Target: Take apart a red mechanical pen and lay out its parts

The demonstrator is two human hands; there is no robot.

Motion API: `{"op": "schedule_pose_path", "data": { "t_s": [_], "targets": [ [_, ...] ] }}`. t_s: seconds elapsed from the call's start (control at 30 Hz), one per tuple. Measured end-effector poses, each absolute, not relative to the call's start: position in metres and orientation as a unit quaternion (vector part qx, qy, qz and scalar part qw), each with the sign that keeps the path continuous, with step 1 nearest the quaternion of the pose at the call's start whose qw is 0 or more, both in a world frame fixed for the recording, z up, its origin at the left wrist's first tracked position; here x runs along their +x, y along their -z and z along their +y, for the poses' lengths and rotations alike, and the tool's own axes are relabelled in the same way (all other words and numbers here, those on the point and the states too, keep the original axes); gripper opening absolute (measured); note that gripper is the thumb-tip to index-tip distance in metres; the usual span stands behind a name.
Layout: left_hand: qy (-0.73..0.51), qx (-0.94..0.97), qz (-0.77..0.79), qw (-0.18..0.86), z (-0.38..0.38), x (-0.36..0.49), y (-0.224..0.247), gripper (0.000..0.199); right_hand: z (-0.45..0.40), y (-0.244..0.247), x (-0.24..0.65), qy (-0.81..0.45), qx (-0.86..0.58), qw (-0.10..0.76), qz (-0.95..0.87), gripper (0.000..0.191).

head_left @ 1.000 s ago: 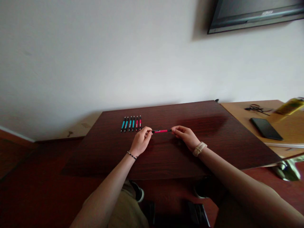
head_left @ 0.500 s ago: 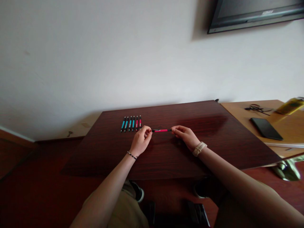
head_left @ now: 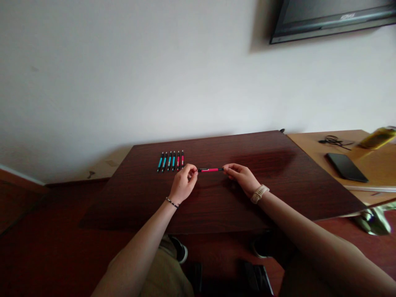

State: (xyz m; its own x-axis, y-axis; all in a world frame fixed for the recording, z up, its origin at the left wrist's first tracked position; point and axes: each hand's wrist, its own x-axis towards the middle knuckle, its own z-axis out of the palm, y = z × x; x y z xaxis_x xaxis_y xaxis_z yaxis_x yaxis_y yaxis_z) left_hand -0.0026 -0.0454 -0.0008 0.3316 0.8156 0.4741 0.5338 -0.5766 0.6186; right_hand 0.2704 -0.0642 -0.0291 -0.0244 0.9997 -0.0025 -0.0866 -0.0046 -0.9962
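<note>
A pink pen with black ends (head_left: 212,170) lies level between my two hands, over the dark wooden table (head_left: 216,206). My left hand (head_left: 185,181) pinches its left end, and my right hand (head_left: 241,178) pinches its right end. Just beyond my left hand, several pens stand side by side in a row on the table: blue pens (head_left: 164,161) on the left and pink pens (head_left: 182,159) at the right end. The lower tips of the pink pens in the row are partly hidden by my left hand.
On a lighter wooden table at the right are a black phone (head_left: 347,167), a black cable (head_left: 334,141) and a yellow package (head_left: 377,138). A screen (head_left: 334,20) hangs on the wall. A pale green shoe (head_left: 374,221) shows below the lighter table.
</note>
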Motion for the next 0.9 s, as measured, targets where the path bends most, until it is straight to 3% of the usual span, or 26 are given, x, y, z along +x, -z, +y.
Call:
{"op": "schedule_pose_path", "data": {
  "t_s": [0.9],
  "targets": [
    [-0.402,0.788,0.430,0.180,-0.0466,-0.0021,-0.0003,0.009,-0.0652,0.0273,0.2697,-0.527,-0.479,0.513,-0.480,0.049]
  ]
}}
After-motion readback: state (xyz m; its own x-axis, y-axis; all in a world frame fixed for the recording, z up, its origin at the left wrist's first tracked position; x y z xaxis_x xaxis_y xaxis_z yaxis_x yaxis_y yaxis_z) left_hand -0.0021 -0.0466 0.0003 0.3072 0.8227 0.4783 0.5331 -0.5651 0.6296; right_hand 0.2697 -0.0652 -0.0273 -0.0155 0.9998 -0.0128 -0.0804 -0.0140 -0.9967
